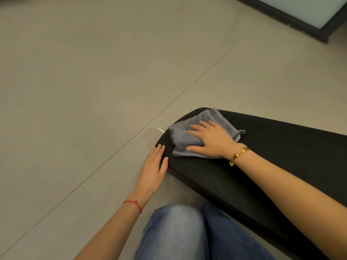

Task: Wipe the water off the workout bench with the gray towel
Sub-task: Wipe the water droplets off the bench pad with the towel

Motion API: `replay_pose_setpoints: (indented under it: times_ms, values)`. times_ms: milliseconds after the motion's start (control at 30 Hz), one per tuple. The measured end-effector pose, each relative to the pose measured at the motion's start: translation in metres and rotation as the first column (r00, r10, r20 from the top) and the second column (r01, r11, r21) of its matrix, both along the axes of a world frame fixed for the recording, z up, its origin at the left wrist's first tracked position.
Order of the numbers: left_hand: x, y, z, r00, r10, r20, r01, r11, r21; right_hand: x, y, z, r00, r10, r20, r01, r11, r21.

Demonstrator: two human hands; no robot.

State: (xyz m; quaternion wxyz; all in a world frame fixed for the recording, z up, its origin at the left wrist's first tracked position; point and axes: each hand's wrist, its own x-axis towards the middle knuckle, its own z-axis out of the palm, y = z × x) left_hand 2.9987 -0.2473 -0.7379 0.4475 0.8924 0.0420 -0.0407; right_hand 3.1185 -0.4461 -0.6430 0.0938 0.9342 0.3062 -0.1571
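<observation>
The black padded workout bench (pixel 262 166) runs from the middle of the view to the lower right. A folded gray towel (pixel 185 136) lies on its rounded left end. My right hand (pixel 210 140) presses flat on the towel, fingers spread and thumb along its near edge. My left hand (pixel 154 169) rests flat against the bench's left rim, fingers together, holding nothing. No water shows on the dark pad.
Beige tiled floor (pixel 93 81) surrounds the bench. A small wet glint (pixel 155 128) lies on the floor just left of the bench end. A dark-framed glass panel (pixel 304 14) stands at the top right. My knees in blue jeans (pixel 178 233) are at the bottom.
</observation>
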Motion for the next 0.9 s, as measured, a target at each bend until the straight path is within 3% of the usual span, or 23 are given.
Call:
replay_pose_setpoints:
  times_ms: [133, 200, 300, 400, 467, 600, 767, 900]
  values:
    - [0.0, 0.003, 0.0, 1.0, -0.023, 0.017, 0.023, 1.0, 0.005, -0.056, -0.023, 0.027, 0.98, 0.186, -0.075, -0.172, 0.972, 0.162]
    - [0.0, 0.005, 0.0, 1.0, -0.025, 0.018, 0.025, 1.0, 0.013, -0.052, -0.044, 0.037, 0.976, 0.204, -0.079, -0.185, 0.962, 0.2]
    - [-0.001, 0.005, -0.001, 0.999, -0.031, 0.016, 0.03, 0.999, 0.02, -0.012, -0.062, 0.039, 0.999, 0.035, 0.006, -0.036, 0.982, 0.187]
    - [0.0, 0.005, -0.001, 0.999, -0.041, -0.002, 0.041, 0.999, 0.027, 0.035, -0.04, 0.015, 0.981, -0.185, 0.061, 0.184, 0.983, 0.021]
    - [0.0, 0.006, -0.002, 0.999, -0.046, 0.0, 0.046, 0.999, 0.024, 0.05, -0.011, -0.008, 0.971, -0.234, 0.038, 0.236, 0.97, -0.058]
    - [0.0, 0.007, -0.004, 0.999, -0.045, 0.012, 0.044, 0.999, 0.028, 0.027, 0.024, -0.02, 0.998, -0.053, -0.02, 0.052, 0.998, -0.036]
    - [0.0, 0.01, -0.005, 0.997, -0.059, 0.043, 0.057, 0.998, 0.031, -0.038, -0.017, 0.021, 0.985, 0.148, -0.092, -0.137, 0.983, 0.121]
    - [-0.001, 0.01, -0.005, 0.998, -0.05, 0.025, 0.049, 0.998, 0.028, -0.023, -0.058, 0.042, 0.998, 0.042, -0.056, -0.035, 0.992, 0.125]
